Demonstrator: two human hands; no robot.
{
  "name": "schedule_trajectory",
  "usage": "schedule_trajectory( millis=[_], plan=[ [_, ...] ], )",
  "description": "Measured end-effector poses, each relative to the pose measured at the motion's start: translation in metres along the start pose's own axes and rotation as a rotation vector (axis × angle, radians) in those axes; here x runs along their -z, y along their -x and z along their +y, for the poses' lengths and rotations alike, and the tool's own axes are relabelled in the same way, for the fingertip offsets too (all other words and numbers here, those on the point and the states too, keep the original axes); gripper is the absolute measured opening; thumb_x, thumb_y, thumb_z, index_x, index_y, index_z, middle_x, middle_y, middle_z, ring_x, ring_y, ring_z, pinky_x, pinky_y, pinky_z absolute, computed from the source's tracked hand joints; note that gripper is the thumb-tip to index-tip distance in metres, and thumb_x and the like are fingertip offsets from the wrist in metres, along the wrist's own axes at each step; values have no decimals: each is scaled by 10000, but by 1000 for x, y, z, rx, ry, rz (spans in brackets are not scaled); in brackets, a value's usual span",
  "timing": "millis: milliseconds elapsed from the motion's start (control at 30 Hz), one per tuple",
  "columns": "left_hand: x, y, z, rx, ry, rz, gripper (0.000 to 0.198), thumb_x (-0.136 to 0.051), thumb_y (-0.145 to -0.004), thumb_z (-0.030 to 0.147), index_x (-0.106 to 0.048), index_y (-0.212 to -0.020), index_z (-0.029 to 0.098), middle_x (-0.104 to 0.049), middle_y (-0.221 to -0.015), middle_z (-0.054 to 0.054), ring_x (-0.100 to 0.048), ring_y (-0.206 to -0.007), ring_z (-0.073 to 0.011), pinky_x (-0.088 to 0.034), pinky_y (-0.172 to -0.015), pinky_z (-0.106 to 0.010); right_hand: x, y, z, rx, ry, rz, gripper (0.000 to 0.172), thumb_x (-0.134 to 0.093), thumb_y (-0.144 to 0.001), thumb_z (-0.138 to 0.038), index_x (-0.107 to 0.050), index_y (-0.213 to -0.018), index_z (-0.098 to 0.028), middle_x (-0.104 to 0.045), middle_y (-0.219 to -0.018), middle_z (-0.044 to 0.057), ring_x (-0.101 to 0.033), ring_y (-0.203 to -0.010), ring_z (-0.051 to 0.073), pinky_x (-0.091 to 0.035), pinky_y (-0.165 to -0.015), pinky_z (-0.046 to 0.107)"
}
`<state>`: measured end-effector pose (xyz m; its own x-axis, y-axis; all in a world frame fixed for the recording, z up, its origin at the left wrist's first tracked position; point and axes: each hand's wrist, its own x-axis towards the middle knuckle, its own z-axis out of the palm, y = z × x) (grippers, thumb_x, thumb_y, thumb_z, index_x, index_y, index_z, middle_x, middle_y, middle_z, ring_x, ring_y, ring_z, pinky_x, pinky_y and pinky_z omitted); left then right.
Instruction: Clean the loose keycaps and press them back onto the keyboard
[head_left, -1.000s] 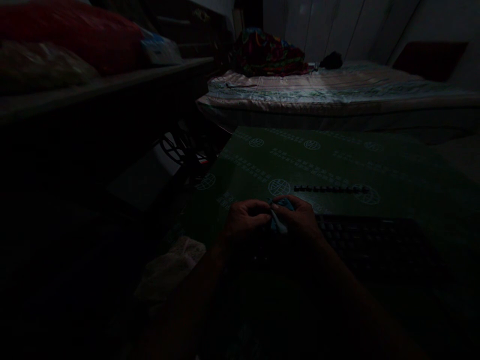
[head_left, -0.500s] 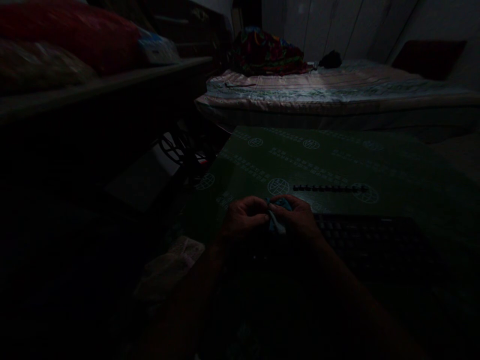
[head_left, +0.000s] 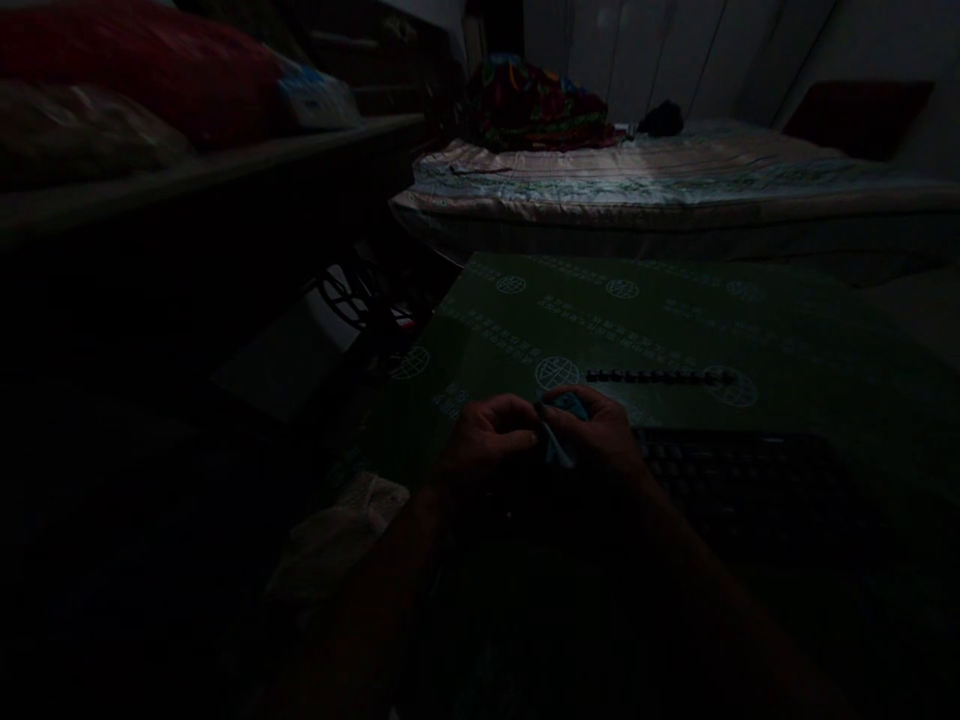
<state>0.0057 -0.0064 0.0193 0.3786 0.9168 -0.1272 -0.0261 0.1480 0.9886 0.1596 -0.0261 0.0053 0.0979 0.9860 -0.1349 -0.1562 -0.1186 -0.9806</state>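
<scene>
My right hand is closed on a small blue cloth, a pale end of which hangs below the thumb. My left hand pinches right beside it, fingertips close to the cloth. Something small and dark may sit between the fingertips, but the dim light hides it. A dark keyboard lies on the green table to the right of my right hand. Beyond the hands runs a row of small dark pieces, looking like keycaps.
A crumpled light cloth lies by my left forearm. Across the far side stands a bed with a patterned blanket heaped on it. At the left, a shelf bears a red bag. Deep shadow covers the near area.
My right hand has shifted very slightly right and up with the blue cloth, and its fingers have moved a little around it. My left hand stays nearly in place.
</scene>
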Motion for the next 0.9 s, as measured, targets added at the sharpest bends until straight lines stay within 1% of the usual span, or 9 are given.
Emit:
schedule_trajectory(
  millis=[133,233,367,533,600,733,833,900],
  plan=[
    [2,-1,-3,-1,-65,2,191,-732,-584,134,-648,-755,134,-663,-692,-14,-621,-633,-143,-471,-605,-240,-2,0,0,48,80,-17,341,-756,-532,-383,-664,-778,-165,-565,-605,-37,-481,-537,90,-382,-500,209],
    [2,-1,-4,-29,-5,-20,216,-732,-587,126,-643,-784,133,-671,-725,-24,-632,-665,-151,-478,-629,-247,-3,0,0,50,82,-5,325,-746,-545,-380,-663,-770,-161,-553,-603,-40,-465,-537,83,-373,-500,204],
    [2,-1,-2,-45,94,-68,269,-752,-565,112,-631,-804,131,-678,-764,-33,-637,-691,-151,-485,-657,-253,-3,0,0,28,46,-31,325,-736,-559,-395,-661,-771,-160,-539,-582,-42,-454,-520,78,-364,-481,199],
    [1,-1,0,14,101,-72,409,-771,-525,102,-603,-895,148,-634,-652,24,-595,-575,-109,-453,-563,-214,0,-4,6,35,35,-30,317,-745,-548,-367,-663,-777,-163,-561,-598,-34,-475,-519,80,-378,-484,199],
    [1,-1,0,26,107,-66,448,-771,-527,111,-588,-934,154,-630,-651,30,-590,-566,-109,-454,-559,-220,2,-5,7,19,19,-24,333,-743,-550,-374,-662,-793,-161,-559,-596,-33,-476,-514,80,-383,-483,201],
    [3,-1,-2,3,44,-43,460,-764,-555,134,-571,-971,161,-638,-700,20,-600,-607,-119,-462,-583,-232,3,-5,3,-19,25,14,354,-732,-560,-409,-661,-800,-159,-554,-581,-32,-475,-501,85,-376,-471,205],
    [2,-1,-2,-38,-67,-21,426,-732,-588,136,-570,-981,162,-618,-684,31,-591,-615,-110,-454,-600,-227,3,-3,0,8,34,-18,334,-731,-560,-400,-663,-788,-166,-568,-597,-27,-487,-516,91,-384,-488,213],
    [0,-1,-2,-46,-149,-25,415,-710,-607,143,-569,-997,159,-609,-674,31,-593,-623,-118,-454,-602,-232,1,-2,0,28,53,-42,311,-734,-552,-374,-663,-775,-168,-568,-605,-29,-490,-532,94,-386,-500,216]
  ],
)
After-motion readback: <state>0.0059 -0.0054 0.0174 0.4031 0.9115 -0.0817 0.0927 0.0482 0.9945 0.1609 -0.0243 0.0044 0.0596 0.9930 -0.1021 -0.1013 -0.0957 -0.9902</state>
